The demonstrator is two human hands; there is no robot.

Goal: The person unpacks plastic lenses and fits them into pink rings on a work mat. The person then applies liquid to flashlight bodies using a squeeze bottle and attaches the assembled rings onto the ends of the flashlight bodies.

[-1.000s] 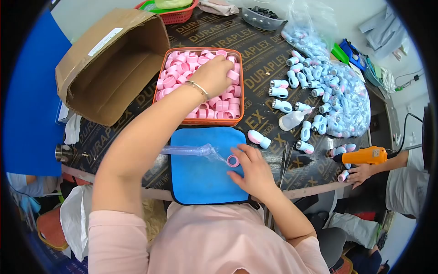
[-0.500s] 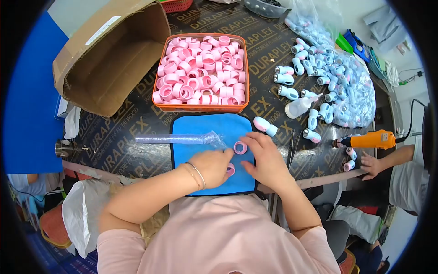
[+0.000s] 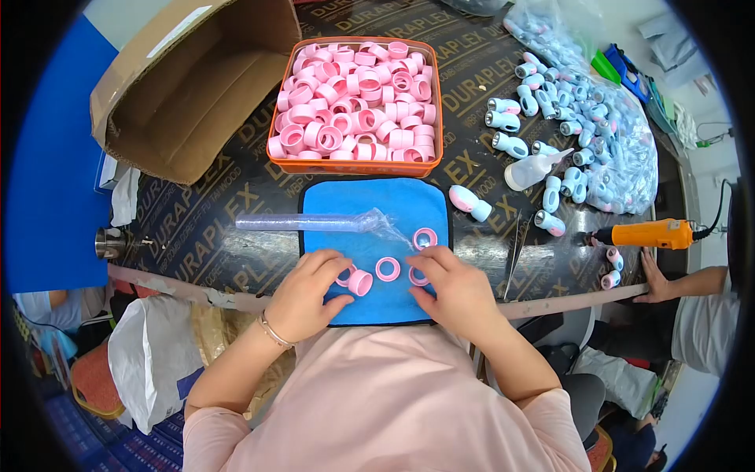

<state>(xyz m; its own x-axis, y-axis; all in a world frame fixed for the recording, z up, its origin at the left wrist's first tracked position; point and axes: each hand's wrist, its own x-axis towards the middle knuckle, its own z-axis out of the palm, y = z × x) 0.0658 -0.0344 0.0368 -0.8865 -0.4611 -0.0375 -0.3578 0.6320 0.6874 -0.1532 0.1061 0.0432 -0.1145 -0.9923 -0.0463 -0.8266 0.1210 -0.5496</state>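
Several pink rings lie on a blue mat [image 3: 373,307] in front of me. My left hand [image 3: 307,295] is open, thumb and fingers apart beside a pink ring [image 3: 360,282]; its fingertips partly cover another. My right hand [image 3: 456,289] is also open, fingers curved around a pink ring [image 3: 418,277] partly hidden under them. Just above those fingers sits a ring with a clear disc [image 3: 425,238] inside. Between the hands, one more pink ring [image 3: 388,269] lies flat. A clear plastic-wrapped stack [image 3: 303,223] crosses the mat, its loose wrap reaching toward my right fingers.
An orange tray [image 3: 354,167] full of pink rings stands behind the mat, beside an open cardboard box [image 3: 197,94]. To the right are tweezers [image 3: 515,256], a white squeeze bottle [image 3: 531,171], many blue torch-like pieces [image 3: 503,121] and an orange electric screwdriver [image 3: 653,234]. Another person's hand [image 3: 654,277] rests at the table edge.
My left hand has moved left, away from the plastic wrap, to rings on the mat's left side. More rings now show on the mat. My right hand has shifted slightly down.
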